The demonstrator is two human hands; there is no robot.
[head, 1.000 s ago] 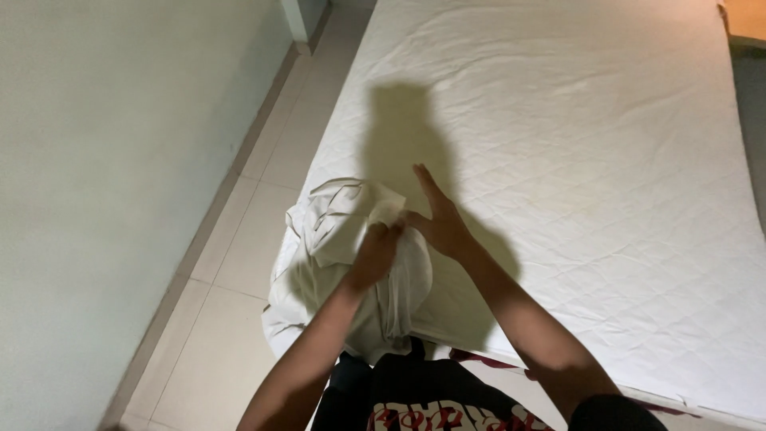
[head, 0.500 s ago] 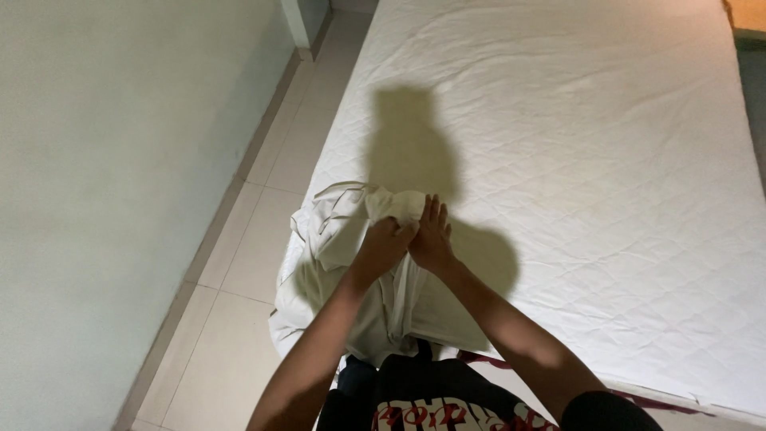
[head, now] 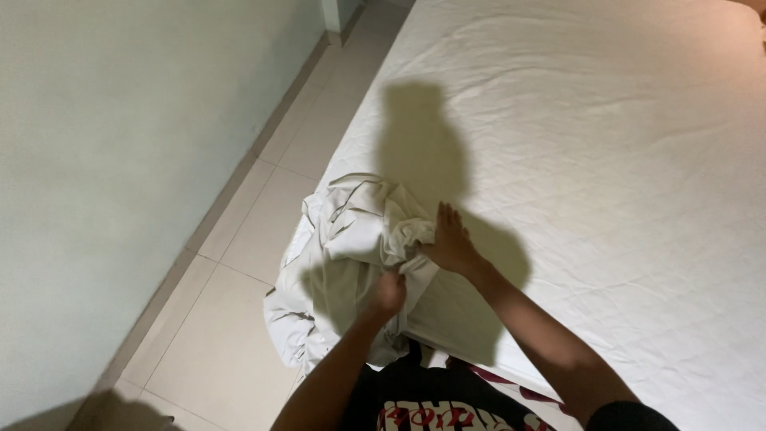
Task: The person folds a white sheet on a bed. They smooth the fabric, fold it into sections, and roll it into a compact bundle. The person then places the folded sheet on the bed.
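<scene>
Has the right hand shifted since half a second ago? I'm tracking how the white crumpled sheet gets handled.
Yes. The right hand has moved off the left hand, onto the white mattress beside the crumpled white sheet.

White crumpled cloth [head: 351,255], white quilted mattress [head: 606,160], pale floor tiles [head: 231,335], grey-green wall [head: 104,144]

both hands grip a bunched white sheet [head: 351,255] at the mattress [head: 606,160] corner.

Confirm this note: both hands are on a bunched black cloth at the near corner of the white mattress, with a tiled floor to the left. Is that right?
Not quite: the bunched cloth is white, not black, as the head view shows. The rest holds: the left hand grips it and the right hand rests flat against it, at the near corner of the white mattress, with the tiled floor to the left.
</scene>
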